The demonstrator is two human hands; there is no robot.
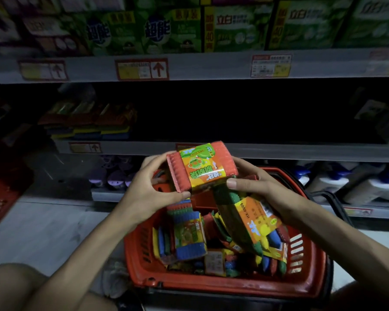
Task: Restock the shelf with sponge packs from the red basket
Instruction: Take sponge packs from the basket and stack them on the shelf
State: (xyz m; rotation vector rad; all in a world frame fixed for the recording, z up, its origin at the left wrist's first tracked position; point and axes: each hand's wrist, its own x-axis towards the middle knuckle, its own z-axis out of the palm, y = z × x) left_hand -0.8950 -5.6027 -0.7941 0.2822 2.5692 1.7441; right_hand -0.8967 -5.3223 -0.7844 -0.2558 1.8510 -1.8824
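A red sponge pack (200, 167) with an orange and green paper band sits in the air just above the far rim of the red basket (211, 287), gripped from both ends; the left hand (144, 189) curls round its left end, fingers over the top and thumb under the near edge; the right hand (261, 187) pinches the right end, thumb pressed on the band; a second pack (254, 218), green with an orange label, slants down beneath that hand, and I cannot tell whether the palm also holds it or it only leans among the rest; more packs (189, 239) lie loose in the basket, which stands on the floor near the person; beyond it runs the middle shelf (279, 151), dark and hard to read, with a stack of like packs (88, 124) at its far left and shadow to their right; green boxes (236, 28) fill the shelf above, and white bottles (357, 182) stand low on the right. The step in hand looks like carrying one pack from basket to shelf; the next move likely calls for lifting it up and away over the shelf lip, then laying it flat beside or on the stack at the left, band outward, with the lower pack dropped or kept clear of the rim.
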